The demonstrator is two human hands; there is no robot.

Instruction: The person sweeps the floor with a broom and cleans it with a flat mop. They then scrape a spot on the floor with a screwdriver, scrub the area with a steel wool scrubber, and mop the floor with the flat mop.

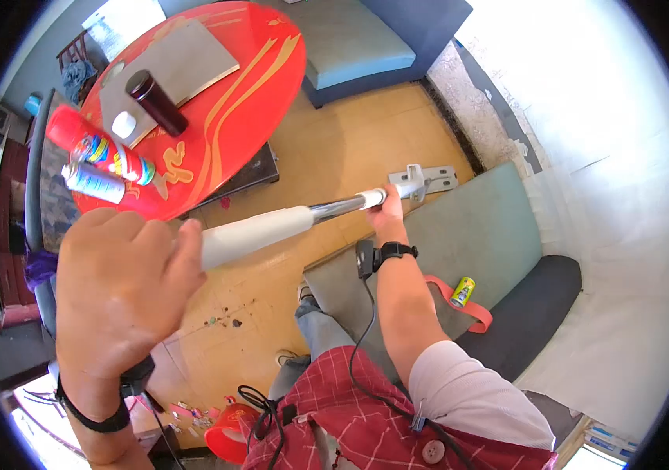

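Note:
A pole with a white grip and a shiny metal shaft runs from the left of the view up to the right. My left hand, large and close to the camera, is wrapped round the near end of the white grip. Farther along, my right hand holds the pole by its white collar. Beyond it, the pole's far end meets a flat grey-white head with a white bracket, beside the sofa seat. Both wrists wear black straps with small devices and cables.
A red round table at the upper left bears a dark bottle, a red spray can and a grey mat. A green can and a pink strap lie on the sofa. Debris and a red dustpan-like object are on the floor.

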